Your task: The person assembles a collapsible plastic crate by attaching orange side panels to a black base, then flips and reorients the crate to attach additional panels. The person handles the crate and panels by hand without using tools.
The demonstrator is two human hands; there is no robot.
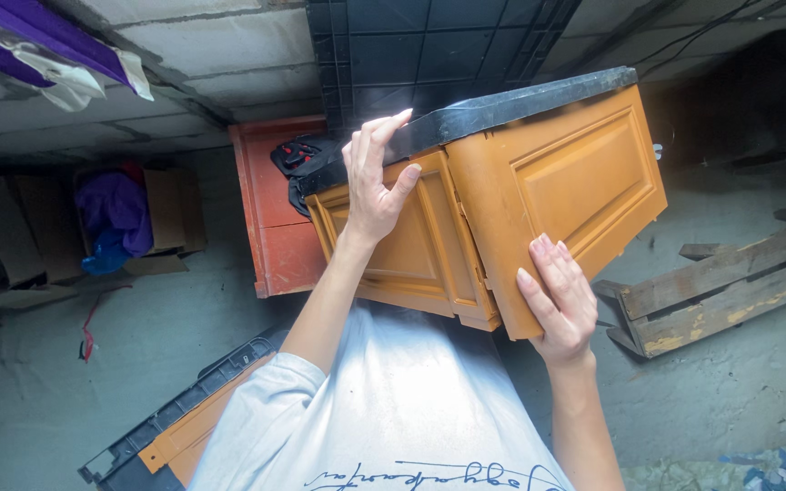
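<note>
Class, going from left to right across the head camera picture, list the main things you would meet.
Purple cloth bundle among cardboard boxes → red wooden box → left hand → orange plastic crate with black rim → weathered wooden planks.

Count of items in view, head camera.

Orange panelled crates with black rims: two, one (pixel 539 182) held up, one (pixel 175 427) on the floor. Red crate (pixel 270 218): one. Hands: two, left (pixel 373 182) and right (pixel 561 300). Weathered wooden planks (pixel 730 286): two. Cardboard boxes (pixel 170 209): at least two. Purple cloth bundle (pixel 115 214): one.
</note>
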